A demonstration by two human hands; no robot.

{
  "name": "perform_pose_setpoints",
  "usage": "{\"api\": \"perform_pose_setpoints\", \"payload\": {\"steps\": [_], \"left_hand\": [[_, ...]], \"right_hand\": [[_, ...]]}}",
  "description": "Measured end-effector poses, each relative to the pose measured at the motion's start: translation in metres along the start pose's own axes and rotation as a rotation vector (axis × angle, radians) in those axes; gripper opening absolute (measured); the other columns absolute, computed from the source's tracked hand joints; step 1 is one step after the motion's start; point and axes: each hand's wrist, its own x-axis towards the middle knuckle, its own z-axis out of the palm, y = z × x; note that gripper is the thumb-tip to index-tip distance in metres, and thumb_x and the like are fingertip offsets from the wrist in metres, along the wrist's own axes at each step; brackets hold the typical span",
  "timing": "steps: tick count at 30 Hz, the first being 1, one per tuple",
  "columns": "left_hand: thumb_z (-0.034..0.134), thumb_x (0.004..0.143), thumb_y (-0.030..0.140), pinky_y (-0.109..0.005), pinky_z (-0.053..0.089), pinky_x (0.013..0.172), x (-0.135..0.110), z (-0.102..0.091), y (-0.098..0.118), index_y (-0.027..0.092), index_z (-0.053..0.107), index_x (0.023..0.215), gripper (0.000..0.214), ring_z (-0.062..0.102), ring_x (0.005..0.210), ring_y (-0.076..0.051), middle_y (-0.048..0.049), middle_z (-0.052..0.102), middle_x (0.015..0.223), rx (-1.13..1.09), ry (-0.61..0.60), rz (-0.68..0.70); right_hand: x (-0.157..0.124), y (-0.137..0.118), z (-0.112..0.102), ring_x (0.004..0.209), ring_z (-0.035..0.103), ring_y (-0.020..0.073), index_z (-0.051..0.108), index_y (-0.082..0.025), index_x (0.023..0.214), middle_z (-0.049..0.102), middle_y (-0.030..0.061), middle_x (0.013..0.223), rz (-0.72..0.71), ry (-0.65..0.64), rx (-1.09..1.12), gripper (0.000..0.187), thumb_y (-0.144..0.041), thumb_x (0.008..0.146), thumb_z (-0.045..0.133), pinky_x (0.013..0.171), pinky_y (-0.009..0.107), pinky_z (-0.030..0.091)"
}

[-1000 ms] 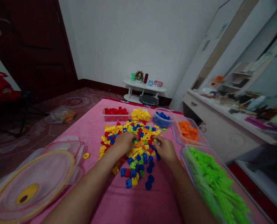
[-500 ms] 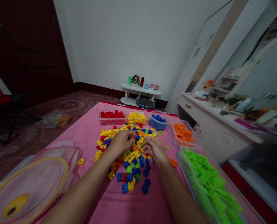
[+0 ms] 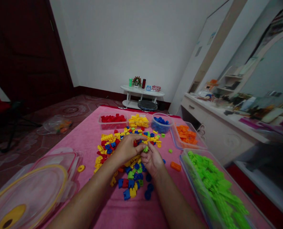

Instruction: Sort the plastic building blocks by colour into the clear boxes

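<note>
A heap of mixed plastic bricks (image 3: 131,159), yellow, blue, red and green, lies in the middle of the pink cloth (image 3: 91,133). Both my hands are raised just above the heap and meet over its centre. My left hand (image 3: 125,149) has its fingers curled and pinched towards my right hand (image 3: 152,159). My right hand's fingers are closed round a small green brick (image 3: 145,149), which shows between the two hands. Whether my left hand also grips it I cannot make out.
Sorted tubs stand at the back: red bricks (image 3: 112,120), yellow (image 3: 138,121), blue (image 3: 160,123), orange (image 3: 187,135). A long tub of green bricks (image 3: 215,187) lies at the right. Clear lids with a yellow-rimmed one (image 3: 29,194) lie at left. A white dresser (image 3: 217,127) stands right.
Both hands have lifted off the heap and come together over its centre, with a green brick now between them. The camera has shifted slightly.
</note>
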Motion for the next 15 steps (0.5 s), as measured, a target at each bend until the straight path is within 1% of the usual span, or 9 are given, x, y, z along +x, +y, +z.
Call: {"api": "perform_pose_setpoints", "payload": {"steps": [3, 5, 7, 8, 9, 11, 13, 15], "left_hand": [[0.058, 0.075, 0.024, -0.028, 0.049, 0.082, 0.001, 0.0, -0.005, 0.021, 0.07, 0.098, 0.027, 0.064, 0.088, -0.018, -0.0028, 0.071, 0.096, -0.015, 0.041, -0.043], [0.057, 0.076, 0.024, -0.028, 0.05, 0.08, 0.001, 0.001, -0.007, 0.019, 0.07, 0.096, 0.025, 0.065, 0.085, -0.017, -0.0028, 0.071, 0.094, -0.026, 0.05, -0.064], [0.056, 0.076, 0.025, -0.028, 0.05, 0.079, 0.001, 0.001, -0.006, 0.019, 0.07, 0.096, 0.024, 0.065, 0.085, -0.017, -0.0026, 0.071, 0.094, -0.034, 0.043, -0.07], [0.056, 0.076, 0.025, -0.028, 0.05, 0.08, 0.001, 0.001, -0.005, 0.019, 0.07, 0.095, 0.024, 0.065, 0.085, -0.017, -0.0025, 0.071, 0.093, -0.035, 0.033, -0.073], [0.056, 0.076, 0.025, -0.029, 0.05, 0.081, 0.001, 0.001, -0.003, 0.019, 0.07, 0.095, 0.024, 0.065, 0.085, -0.017, -0.0025, 0.071, 0.093, -0.035, 0.025, -0.077], [0.056, 0.076, 0.025, -0.03, 0.05, 0.083, 0.001, 0.0, 0.001, 0.019, 0.07, 0.094, 0.024, 0.065, 0.087, -0.017, -0.0025, 0.071, 0.094, -0.034, 0.013, -0.088], [0.056, 0.076, 0.026, -0.031, 0.049, 0.086, 0.001, -0.001, 0.003, 0.019, 0.071, 0.092, 0.023, 0.064, 0.09, -0.018, -0.0025, 0.071, 0.096, -0.034, 0.013, -0.098], [0.056, 0.076, 0.026, -0.031, 0.048, 0.087, 0.001, -0.001, 0.004, 0.019, 0.071, 0.092, 0.023, 0.064, 0.091, -0.018, -0.0026, 0.071, 0.096, -0.039, 0.013, -0.098]], "right_hand": [[-0.015, -0.019, 0.001, 0.044, 0.045, 0.0031, 0.057, -0.014, 0.077, 0.057, 0.0001, 0.063, -0.112, 0.001, -0.03, 0.013, -0.026, 0.08, 0.058, 0.033, 0.01, 0.028], [-0.033, -0.044, -0.001, 0.05, 0.05, 0.0046, 0.06, -0.014, 0.079, 0.06, 0.0015, 0.067, -0.23, -0.004, -0.087, 0.009, -0.023, 0.08, 0.057, 0.039, 0.011, 0.035], [-0.055, -0.074, -0.008, 0.056, 0.054, 0.0061, 0.062, -0.015, 0.082, 0.062, 0.0024, 0.072, -0.345, 0.019, -0.193, 0.011, -0.023, 0.081, 0.056, 0.045, 0.013, 0.042], [-0.066, -0.09, -0.014, 0.058, 0.057, 0.0074, 0.063, -0.016, 0.084, 0.064, 0.0031, 0.075, -0.387, 0.051, -0.263, 0.014, -0.027, 0.082, 0.055, 0.05, 0.015, 0.046], [-0.078, -0.106, -0.022, 0.062, 0.06, 0.0095, 0.064, -0.017, 0.084, 0.065, 0.0042, 0.077, -0.396, 0.102, -0.35, 0.018, -0.031, 0.083, 0.054, 0.056, 0.019, 0.05], [-0.099, -0.133, -0.043, 0.076, 0.065, 0.0164, 0.064, -0.018, 0.085, 0.068, 0.0077, 0.084, -0.426, 0.202, -0.529, 0.028, -0.042, 0.084, 0.05, 0.069, 0.028, 0.054], [-0.117, -0.153, -0.065, 0.086, 0.066, 0.0211, 0.065, -0.019, 0.083, 0.069, 0.0104, 0.092, -0.433, 0.287, -0.697, 0.035, -0.048, 0.083, 0.047, 0.079, 0.035, 0.053], [-0.132, -0.167, -0.085, 0.092, 0.065, 0.0244, 0.068, -0.017, 0.084, 0.069, 0.0132, 0.097, -0.408, 0.38, -0.866, 0.044, -0.055, 0.082, 0.045, 0.084, 0.039, 0.051]]}}
